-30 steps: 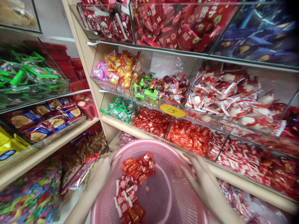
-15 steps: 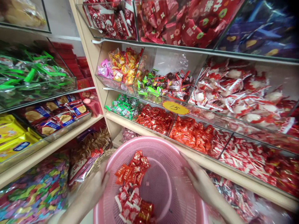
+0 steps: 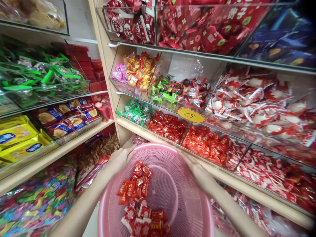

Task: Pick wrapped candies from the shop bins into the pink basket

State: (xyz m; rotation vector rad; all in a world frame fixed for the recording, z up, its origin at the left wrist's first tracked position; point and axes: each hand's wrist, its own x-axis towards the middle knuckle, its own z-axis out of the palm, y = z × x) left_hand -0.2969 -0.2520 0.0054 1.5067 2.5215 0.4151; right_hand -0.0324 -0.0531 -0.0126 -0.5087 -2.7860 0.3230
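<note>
A pink plastic mesh basket (image 3: 170,227) sits low in the middle of the view. My left hand (image 3: 122,158) grips its rim on the left, fingers curled over the edge. On the opposite side my right hand (image 3: 195,166) holds the rim, its fingers partly blurred and hidden behind the edge. Inside, toward the left, lie several wrapped candies: dark red squares (image 3: 142,172), orange-red packets (image 3: 130,189), red-and-white packets (image 3: 138,217) and a red-and-gold packet (image 3: 158,220). The right part of the basket floor is bare mesh.
Beyond the rim, clear shelf bins hold red candies (image 3: 168,126), orange-red candies (image 3: 206,143) and green candies (image 3: 134,112). A yellow price tag (image 3: 191,115) reads 15. Wooden shelf edges (image 3: 61,149) flank the basket; bagged colourful sweets (image 3: 39,197) lie at lower left.
Both hands have slid forward along the rim, toward the shelf. The basket sits slightly further left in view, and the shelves have shifted right as the camera turned.
</note>
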